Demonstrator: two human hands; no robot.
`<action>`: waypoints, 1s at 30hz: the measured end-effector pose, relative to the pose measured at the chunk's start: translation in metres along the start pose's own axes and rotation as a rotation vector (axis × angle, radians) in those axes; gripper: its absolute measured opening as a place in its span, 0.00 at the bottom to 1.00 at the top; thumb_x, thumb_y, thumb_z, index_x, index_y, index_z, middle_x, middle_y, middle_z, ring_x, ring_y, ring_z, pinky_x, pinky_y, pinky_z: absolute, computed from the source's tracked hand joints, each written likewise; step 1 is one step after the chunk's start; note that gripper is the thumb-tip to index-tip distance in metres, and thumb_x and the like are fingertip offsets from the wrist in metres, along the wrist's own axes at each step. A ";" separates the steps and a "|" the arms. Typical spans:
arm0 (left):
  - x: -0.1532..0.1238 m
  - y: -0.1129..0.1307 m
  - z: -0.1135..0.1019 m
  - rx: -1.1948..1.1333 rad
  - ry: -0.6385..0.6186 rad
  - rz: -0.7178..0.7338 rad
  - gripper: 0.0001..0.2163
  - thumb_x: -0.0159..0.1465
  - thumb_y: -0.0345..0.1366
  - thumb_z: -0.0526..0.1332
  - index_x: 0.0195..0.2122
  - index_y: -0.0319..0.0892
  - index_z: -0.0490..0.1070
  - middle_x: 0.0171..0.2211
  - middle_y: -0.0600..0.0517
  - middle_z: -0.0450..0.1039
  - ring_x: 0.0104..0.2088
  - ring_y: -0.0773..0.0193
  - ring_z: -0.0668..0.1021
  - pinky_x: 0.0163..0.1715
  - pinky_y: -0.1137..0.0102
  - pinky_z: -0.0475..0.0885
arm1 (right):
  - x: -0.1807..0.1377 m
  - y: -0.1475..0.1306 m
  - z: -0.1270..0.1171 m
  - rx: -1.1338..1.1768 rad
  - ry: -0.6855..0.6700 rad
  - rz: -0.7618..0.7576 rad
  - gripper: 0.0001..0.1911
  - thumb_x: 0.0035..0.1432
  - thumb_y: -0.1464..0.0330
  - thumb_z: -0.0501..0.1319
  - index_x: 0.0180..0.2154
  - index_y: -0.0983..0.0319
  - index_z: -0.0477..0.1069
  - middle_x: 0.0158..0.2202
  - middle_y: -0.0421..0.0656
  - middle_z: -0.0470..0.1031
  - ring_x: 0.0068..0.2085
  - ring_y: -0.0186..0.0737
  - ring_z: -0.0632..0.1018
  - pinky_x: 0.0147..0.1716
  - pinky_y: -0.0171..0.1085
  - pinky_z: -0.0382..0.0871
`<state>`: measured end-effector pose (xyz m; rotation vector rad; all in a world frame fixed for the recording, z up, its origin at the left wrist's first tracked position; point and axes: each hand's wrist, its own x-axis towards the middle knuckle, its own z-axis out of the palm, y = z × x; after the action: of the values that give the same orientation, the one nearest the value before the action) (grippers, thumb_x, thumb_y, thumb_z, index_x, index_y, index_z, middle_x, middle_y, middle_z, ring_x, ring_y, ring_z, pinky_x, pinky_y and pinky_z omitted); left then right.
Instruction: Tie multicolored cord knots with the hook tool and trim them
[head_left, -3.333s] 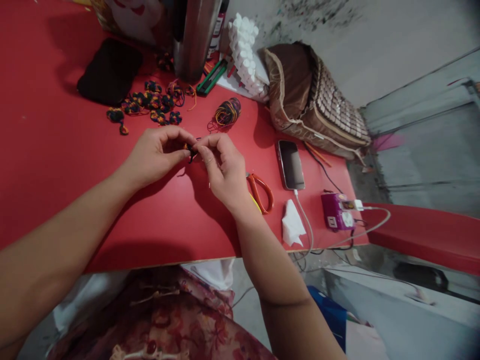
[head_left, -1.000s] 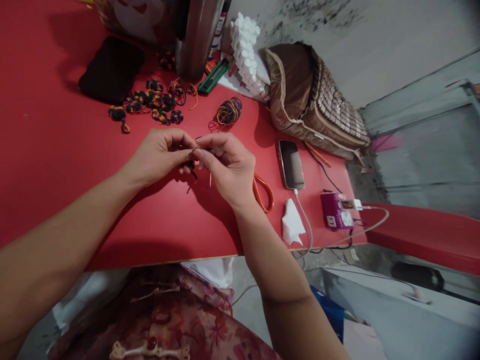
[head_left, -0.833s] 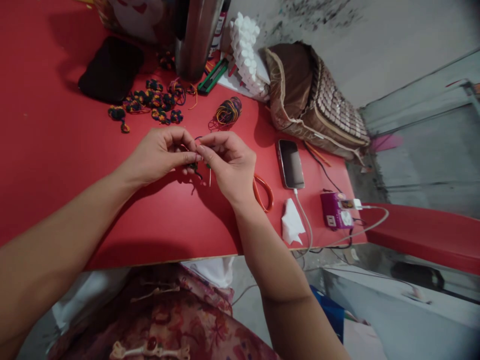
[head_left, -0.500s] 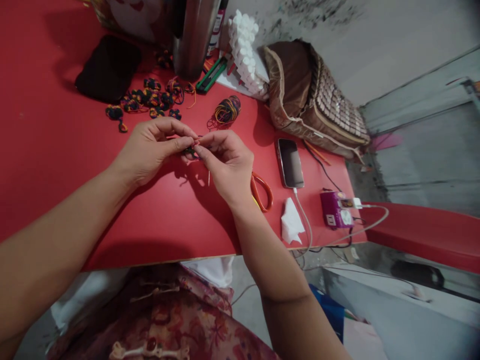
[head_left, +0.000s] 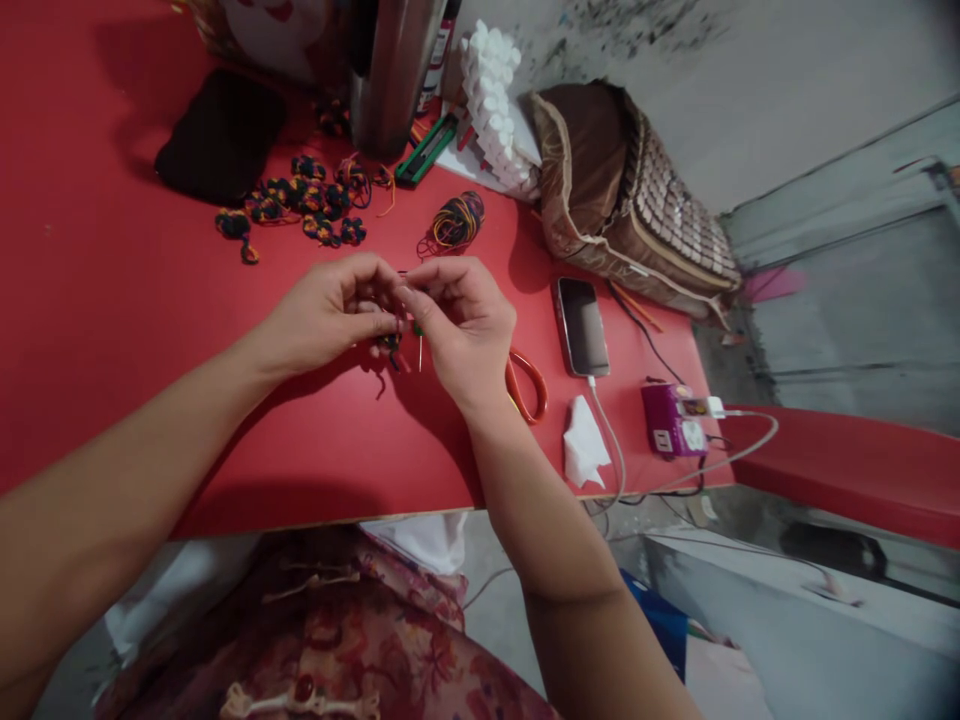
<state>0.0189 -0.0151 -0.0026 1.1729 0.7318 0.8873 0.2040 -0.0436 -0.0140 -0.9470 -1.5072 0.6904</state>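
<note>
Dark multicoloured yarn piece [head_left: 390, 342] sits pinched in left hand [head_left: 322, 312], just leftward of right hand [head_left: 471, 328]; right thumb and forefinger together, gripped slim rod [head_left: 421, 353] jutting bodyward.

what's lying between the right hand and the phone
In the head view, straight across from the right hand to the phone is bare red tabletop; below that line, an orange looped handle lies.

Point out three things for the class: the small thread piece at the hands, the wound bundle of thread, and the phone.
Small thread piece [head_left: 390, 342], head view: its uncovered part.
Wound bundle of thread [head_left: 458, 221], head view: middle of its coils.
Phone [head_left: 583, 328], head view: middle of its dark screen.
</note>
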 end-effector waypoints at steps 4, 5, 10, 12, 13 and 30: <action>-0.001 0.003 0.003 -0.071 0.020 0.083 0.17 0.58 0.30 0.81 0.43 0.47 0.78 0.31 0.57 0.85 0.24 0.65 0.83 0.27 0.70 0.81 | 0.002 0.004 -0.001 0.055 0.003 0.021 0.05 0.73 0.67 0.74 0.45 0.53 0.80 0.38 0.34 0.84 0.38 0.34 0.85 0.41 0.37 0.83; -0.001 0.004 0.003 -0.067 0.045 0.108 0.16 0.58 0.31 0.82 0.44 0.47 0.80 0.32 0.57 0.85 0.24 0.66 0.83 0.28 0.70 0.81 | 0.002 0.004 -0.001 0.053 0.004 0.032 0.05 0.73 0.66 0.74 0.45 0.53 0.79 0.38 0.34 0.83 0.38 0.34 0.85 0.40 0.37 0.82; 0.000 0.004 0.002 -0.070 0.151 0.151 0.04 0.63 0.37 0.82 0.36 0.47 0.90 0.32 0.52 0.87 0.28 0.65 0.82 0.33 0.67 0.81 | 0.003 -0.002 -0.001 0.038 0.007 0.071 0.08 0.72 0.65 0.75 0.42 0.54 0.77 0.36 0.34 0.82 0.36 0.33 0.83 0.38 0.36 0.80; 0.000 0.002 0.000 -0.125 0.146 0.130 0.04 0.62 0.37 0.83 0.35 0.50 0.91 0.33 0.51 0.88 0.28 0.64 0.82 0.33 0.66 0.81 | 0.003 -0.003 0.000 0.040 0.001 0.090 0.08 0.71 0.66 0.75 0.41 0.55 0.77 0.36 0.34 0.82 0.36 0.32 0.83 0.38 0.36 0.79; 0.001 0.001 -0.001 -0.136 0.136 0.118 0.05 0.62 0.38 0.84 0.35 0.50 0.90 0.33 0.52 0.87 0.29 0.64 0.81 0.33 0.66 0.81 | 0.003 -0.003 0.001 0.037 -0.005 0.102 0.08 0.71 0.67 0.75 0.41 0.55 0.77 0.35 0.34 0.82 0.35 0.32 0.82 0.38 0.36 0.79; -0.003 0.007 -0.002 -0.050 0.098 0.075 0.08 0.56 0.36 0.81 0.28 0.46 0.83 0.40 0.49 0.83 0.36 0.62 0.81 0.37 0.70 0.77 | 0.003 0.001 -0.001 0.047 -0.076 0.205 0.05 0.68 0.68 0.74 0.41 0.55 0.80 0.37 0.35 0.86 0.38 0.36 0.84 0.43 0.39 0.82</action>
<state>0.0149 -0.0158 0.0037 1.1246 0.7439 1.0260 0.2055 -0.0402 -0.0132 -1.0588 -1.4660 0.9140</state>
